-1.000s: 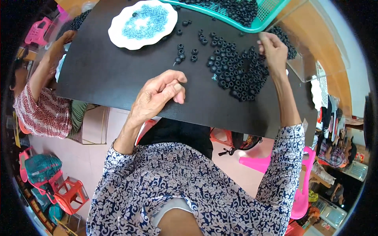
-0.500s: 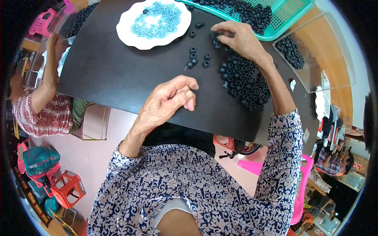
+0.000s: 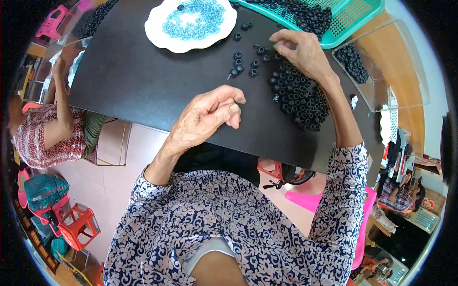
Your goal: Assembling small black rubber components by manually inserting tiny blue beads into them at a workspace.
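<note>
My left hand (image 3: 207,117) hovers over the near side of the dark table, its fingers curled in and the thumb resting against them. Whatever it may hold is hidden. My right hand (image 3: 303,55) reaches farther out, thumb and index finger a little apart, beside a few small round black hollow pieces (image 3: 265,58). Nothing shows between those fingertips. Below it lies a large cluster of the same black pieces (image 3: 300,102), many with their holes facing up. Several more loose pieces (image 3: 238,62) are scattered to the left.
A white scalloped plate (image 3: 151,29) with small blue bits stands at the far left. A green basket (image 3: 355,18) of black pieces is at the far right. Beside it is a clear tray (image 3: 400,86) with more pieces. Another person (image 3: 52,131) sits at the left.
My right hand has shifted slightly right and toward me, uncovering more of the loose black pieces. My left hand stays curled in about the same place. The whole view has shifted slightly.
</note>
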